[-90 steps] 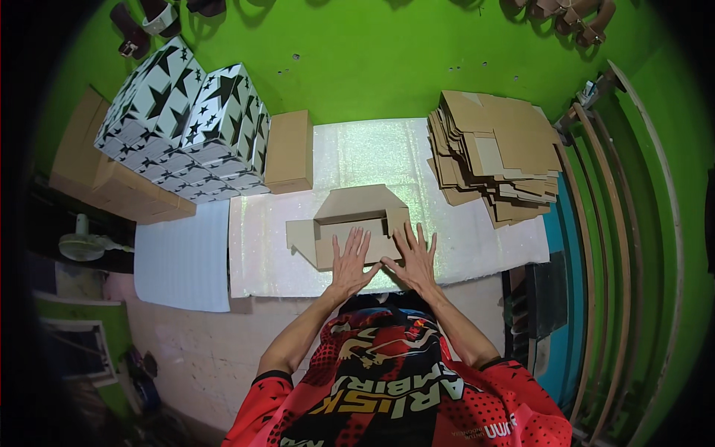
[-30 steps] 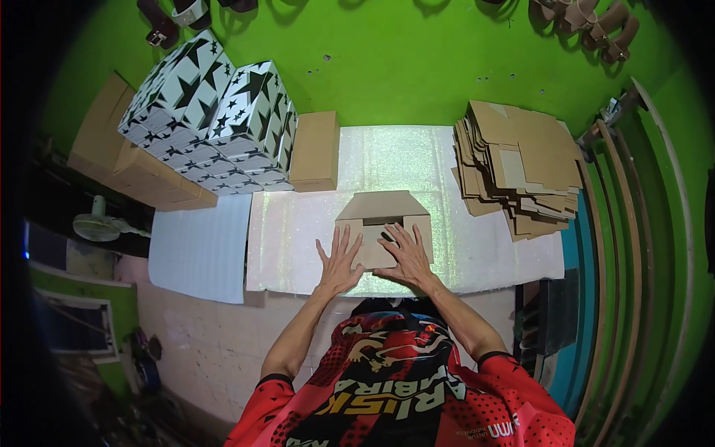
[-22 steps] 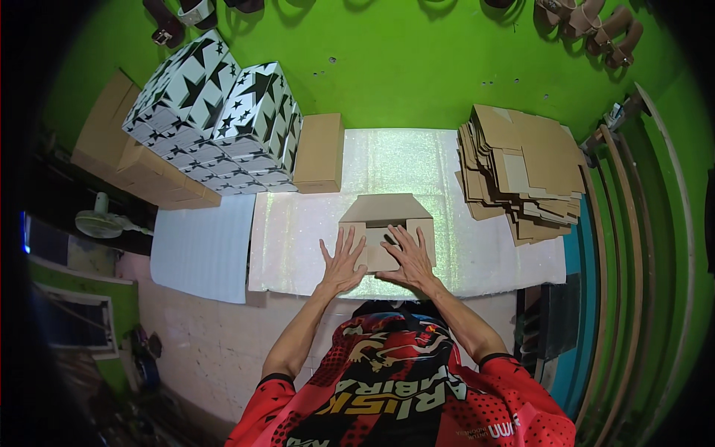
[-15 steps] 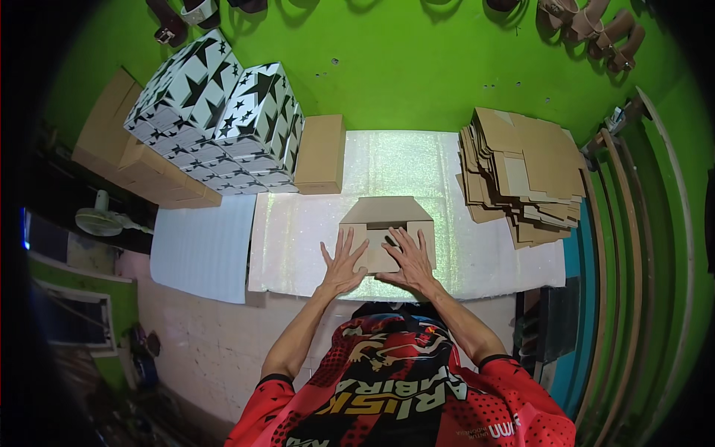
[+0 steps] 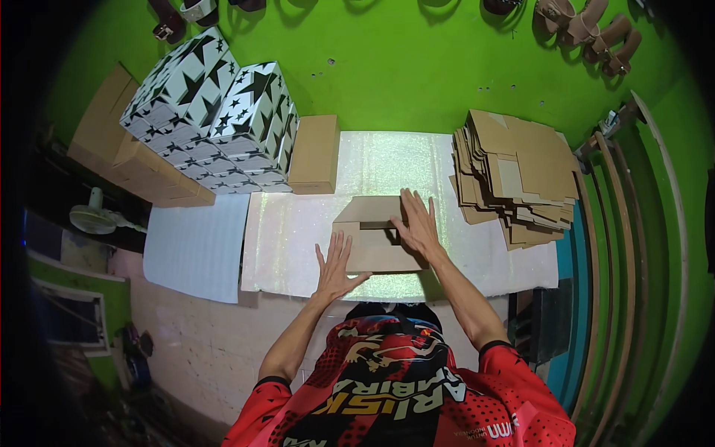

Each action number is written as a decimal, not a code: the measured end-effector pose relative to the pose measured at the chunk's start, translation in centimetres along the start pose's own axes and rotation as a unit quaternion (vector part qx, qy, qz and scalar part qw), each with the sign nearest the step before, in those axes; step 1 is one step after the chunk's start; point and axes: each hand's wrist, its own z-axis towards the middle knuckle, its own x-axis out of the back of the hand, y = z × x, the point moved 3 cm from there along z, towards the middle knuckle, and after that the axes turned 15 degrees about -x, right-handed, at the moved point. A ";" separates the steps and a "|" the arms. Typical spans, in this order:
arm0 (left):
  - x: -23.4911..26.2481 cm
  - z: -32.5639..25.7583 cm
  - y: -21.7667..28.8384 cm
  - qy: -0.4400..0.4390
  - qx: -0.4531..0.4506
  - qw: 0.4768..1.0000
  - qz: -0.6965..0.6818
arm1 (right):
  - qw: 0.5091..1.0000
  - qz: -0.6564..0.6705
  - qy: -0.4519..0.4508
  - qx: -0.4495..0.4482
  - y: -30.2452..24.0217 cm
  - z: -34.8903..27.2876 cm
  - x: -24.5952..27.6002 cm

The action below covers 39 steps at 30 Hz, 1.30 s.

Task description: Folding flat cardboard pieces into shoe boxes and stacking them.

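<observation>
Up and away from the near side of the box has gone the right hand (image 5: 419,227). A moment ago it lay on the right side flap, level with the other hand. Now it is at the back right corner, with its long fingers over the stiff brown back flap (image 5: 375,209), which leans up and away from the person. The right fingers are out straight with small gaps, and the thumb sits well apart from them, by the dark gap in the top. I cannot tell if it pinches anything.

On the other side, the left hand (image 5: 335,267) has hardly moved. It lies flat on the left end, fingers a little apart, thumb stretched out along the near edge.

Between the two hands is the low brown cardboard box (image 5: 383,258), near the front of the table with the shiny white cover (image 5: 279,257). It looks part folded to me: the left end is turned in, but the top is not shut. With the right hand moved, the work seems to have gone from the side flap to the back one. The big pile of flat brown cardboard (image 5: 527,167) stands well apart, to the right.
</observation>
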 end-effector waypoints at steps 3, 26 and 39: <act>-0.8 -0.9 -0.3 -0.007 0.034 0.999 0.020 | 1.000 0.018 -0.023 0.006 -0.4 -0.2 0.9; -0.9 -1.6 -0.1 0.013 0.031 0.999 0.034 | 0.993 -0.032 -0.108 0.022 1.7 -1.6 -2.9; -2.5 1.4 4.2 -0.019 -0.015 0.999 0.048 | 0.998 -0.010 -0.069 0.009 1.4 -1.4 -3.0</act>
